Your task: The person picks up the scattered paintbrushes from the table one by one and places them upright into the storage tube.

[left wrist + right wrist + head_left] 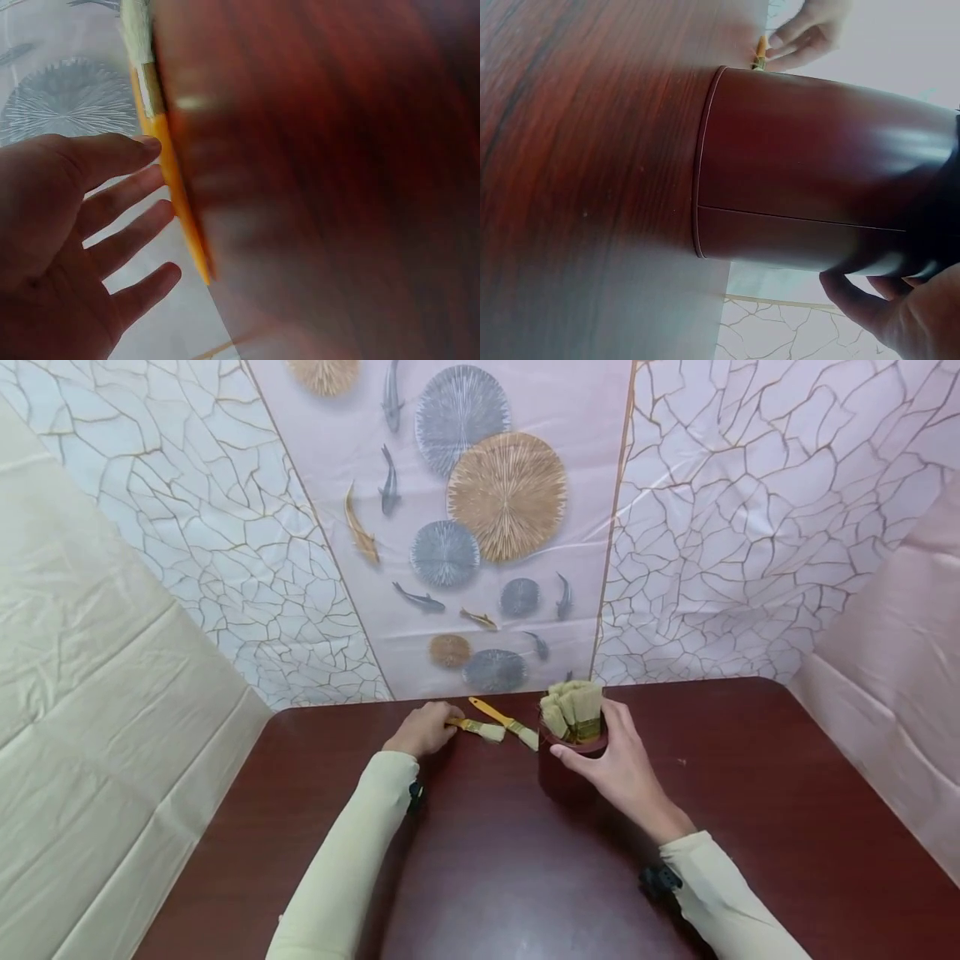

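At the far edge of the table my left hand [429, 729] has its thumb and fingertips at the yellow handle of a paintbrush [487, 732], whose pale bristles point right. The left wrist view shows the thumb and fingertips along that yellow handle [174, 176], the little finger apart from it. My right hand [628, 770] grips the upper part of a dark red-brown cylindrical holder [558, 781], thumb on the near side and fingers round the right. Several paintbrushes [573, 706] stand in the holder with their bristles up. Their handles are hidden inside it.
A second yellow-handled paintbrush [491, 710] lies slantwise between the left hand and the holder, bristles close to the holder. The glossy brown table [480, 877] ends at a patterned backdrop [517, 610]. Pale cloth [112, 735] hangs along the left side.
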### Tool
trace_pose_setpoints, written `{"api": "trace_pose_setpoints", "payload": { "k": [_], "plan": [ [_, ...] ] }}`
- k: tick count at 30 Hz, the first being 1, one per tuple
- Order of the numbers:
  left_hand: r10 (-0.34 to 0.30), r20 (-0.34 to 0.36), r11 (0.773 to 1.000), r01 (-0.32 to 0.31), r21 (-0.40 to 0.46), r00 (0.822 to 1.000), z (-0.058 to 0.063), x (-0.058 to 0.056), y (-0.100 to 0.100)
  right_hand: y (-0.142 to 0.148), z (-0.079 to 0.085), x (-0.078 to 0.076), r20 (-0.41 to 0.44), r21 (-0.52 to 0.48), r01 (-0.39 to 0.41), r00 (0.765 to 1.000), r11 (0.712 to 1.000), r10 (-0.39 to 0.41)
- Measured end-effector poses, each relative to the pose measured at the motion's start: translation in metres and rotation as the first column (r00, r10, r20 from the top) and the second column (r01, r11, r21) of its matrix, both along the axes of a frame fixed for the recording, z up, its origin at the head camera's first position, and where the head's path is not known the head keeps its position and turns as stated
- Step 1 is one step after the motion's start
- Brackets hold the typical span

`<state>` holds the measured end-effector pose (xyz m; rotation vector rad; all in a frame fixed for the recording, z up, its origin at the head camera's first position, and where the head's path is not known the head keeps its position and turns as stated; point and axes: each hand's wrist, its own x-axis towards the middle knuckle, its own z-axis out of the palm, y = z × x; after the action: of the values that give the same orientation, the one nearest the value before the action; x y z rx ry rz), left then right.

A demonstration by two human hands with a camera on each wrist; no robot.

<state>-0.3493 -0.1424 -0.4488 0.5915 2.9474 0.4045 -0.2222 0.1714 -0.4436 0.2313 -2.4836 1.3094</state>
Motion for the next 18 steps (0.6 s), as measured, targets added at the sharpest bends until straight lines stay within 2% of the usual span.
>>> {"api": "trace_pose_setpoints", "payload": {
  "k": [5,10,13,18],
  "plan": [
    [-0.021,-0.061,0.998,0.017,-0.056,0.998,-0.001,0.003,-0.005,0.001,0.003,-0.004,-0.03,0.002,0.006,1.0,1.0,-0.006],
    [-0.05,-0.088,0.994,0.042,-0.098,0.995,-0.003,0.015,-0.013,0.001,0.001,-0.004,-0.037,0.003,0.006,0.999,1.0,-0.006],
    [-0.033,-0.052,0.996,0.028,-0.081,0.998,-0.002,0.025,-0.019,0.0,-0.001,-0.004,-0.039,0.0,0.001,0.999,1.0,-0.001],
    [0.005,0.054,0.999,-0.003,-0.035,0.999,-0.001,0.046,-0.027,-0.001,-0.003,-0.002,-0.04,0.0,-0.006,0.999,1.0,0.006]
  ]
}}
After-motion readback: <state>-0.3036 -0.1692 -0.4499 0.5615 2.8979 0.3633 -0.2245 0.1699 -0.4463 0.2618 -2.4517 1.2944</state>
